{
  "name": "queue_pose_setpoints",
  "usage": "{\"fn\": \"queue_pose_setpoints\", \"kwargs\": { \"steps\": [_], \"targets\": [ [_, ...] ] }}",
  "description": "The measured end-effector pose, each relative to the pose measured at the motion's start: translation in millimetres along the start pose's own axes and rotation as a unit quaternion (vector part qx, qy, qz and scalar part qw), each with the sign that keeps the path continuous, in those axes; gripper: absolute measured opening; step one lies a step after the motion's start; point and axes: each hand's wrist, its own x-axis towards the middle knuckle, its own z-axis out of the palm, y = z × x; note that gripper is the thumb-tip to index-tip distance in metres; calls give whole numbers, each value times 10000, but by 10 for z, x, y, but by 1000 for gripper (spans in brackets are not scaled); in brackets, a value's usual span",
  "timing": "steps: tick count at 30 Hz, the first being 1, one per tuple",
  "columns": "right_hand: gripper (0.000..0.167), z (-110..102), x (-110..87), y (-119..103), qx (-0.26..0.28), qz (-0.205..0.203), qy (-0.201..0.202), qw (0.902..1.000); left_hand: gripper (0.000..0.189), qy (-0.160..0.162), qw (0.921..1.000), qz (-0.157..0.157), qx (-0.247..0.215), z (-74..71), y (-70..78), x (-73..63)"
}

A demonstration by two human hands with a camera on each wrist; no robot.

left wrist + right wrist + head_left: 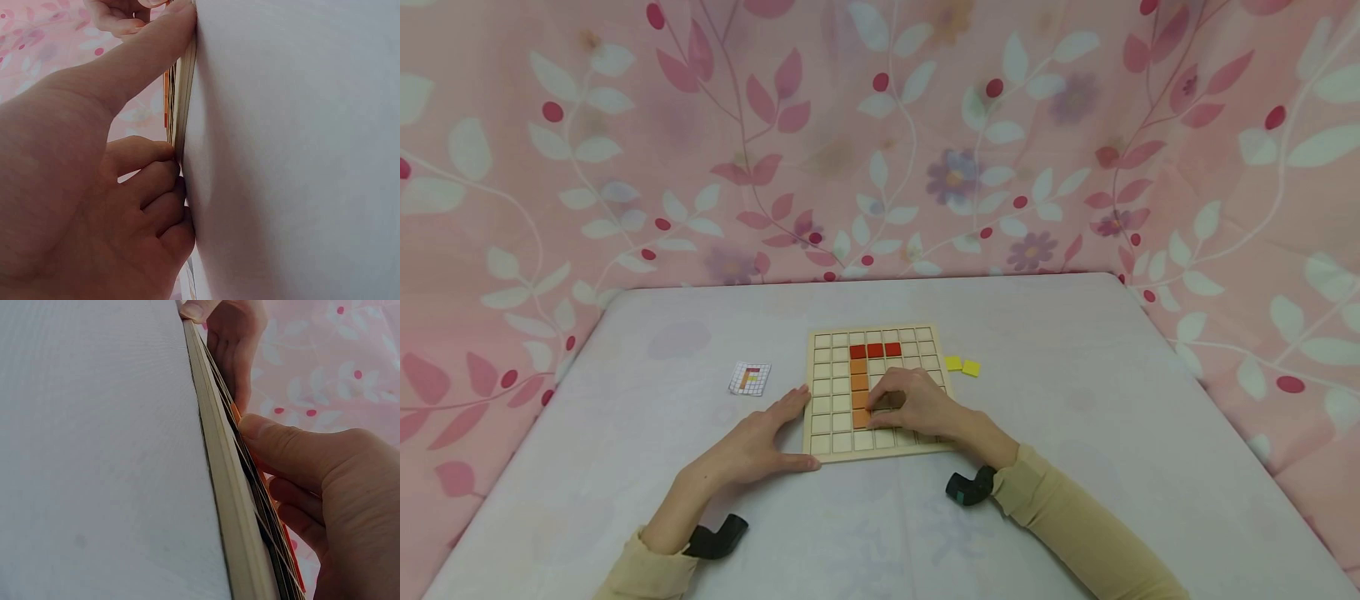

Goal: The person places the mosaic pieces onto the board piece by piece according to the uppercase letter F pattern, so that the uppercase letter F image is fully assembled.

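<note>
A wooden grid board (822,446) lies on the table with three red tiles (876,350) in a row and several orange tiles (859,382) in a column below them. My left hand (748,446) rests against the board's left side, thumb at the near corner and fingertips at the left rim. Over the board, my right hand (917,404) pinches the lowest orange tile (859,419) at the bottom of the column with thumb and forefinger. The right wrist view shows that thumb (275,437) right at an orange tile's edge. The right hand covers some grid cells.
Two yellow tiles (971,368) lie beside the board's right rim. To the left of the board is a small pattern card (750,378) printed with a coloured grid. The white-covered table (1037,325) meets a pink floral cloth (850,208) at the back.
</note>
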Motion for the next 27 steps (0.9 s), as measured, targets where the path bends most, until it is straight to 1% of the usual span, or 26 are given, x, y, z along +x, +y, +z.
{"fn": "queue_pose_setpoints", "kwargs": {
  "steps": [5,10,18,21,25,27],
  "targets": [
    [23,5,-1,10,7,-26,5,10000,106,11,10000,19,13,-3,-2,0],
    [23,9,3,8,-5,-70,13,10000,107,-23,10000,-60,-14,-5,2,2],
    [22,-11,2,-5,-10,-19,-22,10000,107,-7,10000,-55,-15,1,-9,1],
    [22,-79,0,-23,65,-20,160,9998,107,-28,10000,-76,-44,3,6,2],
    [22,-245,11,-5,140,-108,608,9980,107,-52,9999,-79,-56,1,15,9],
    [22,-349,7,16,55,-120,839,9964,107,-41,9999,-80,-50,-5,15,6]
  ]
}}
